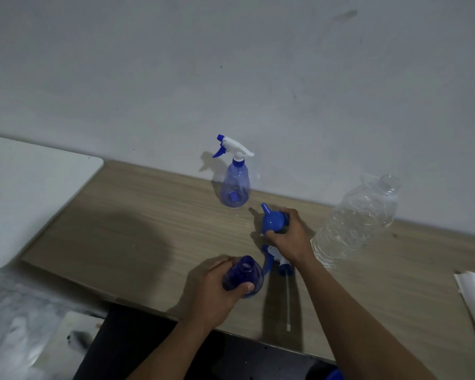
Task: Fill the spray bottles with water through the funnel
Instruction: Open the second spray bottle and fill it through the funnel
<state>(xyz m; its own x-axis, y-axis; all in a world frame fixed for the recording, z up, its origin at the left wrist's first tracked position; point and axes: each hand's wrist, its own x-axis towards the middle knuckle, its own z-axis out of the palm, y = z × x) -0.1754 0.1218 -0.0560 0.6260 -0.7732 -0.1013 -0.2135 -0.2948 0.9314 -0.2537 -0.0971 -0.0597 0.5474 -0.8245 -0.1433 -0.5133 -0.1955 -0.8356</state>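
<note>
The left hand (217,293) grips the uncapped spray bottle (242,274) near the front edge of the surface (137,231). It looks like thin plastic, probably light and tippy, best held round its belly. The right hand (290,238) grips the stiff little funnel (272,222) just behind.

We seem to be in a plain, dim room, perhaps at home: a scuffed white wall (258,64), a wood-grain counter (148,229), and a white tabletop (33,198) beside it.

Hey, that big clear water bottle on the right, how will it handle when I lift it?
The water bottle looks thin-walled and crinkled, so it will probably flex when squeezed. Its neck seems uncapped, so a firm squeeze may spill water. It stands tall, so a nudge could tip it.
</note>
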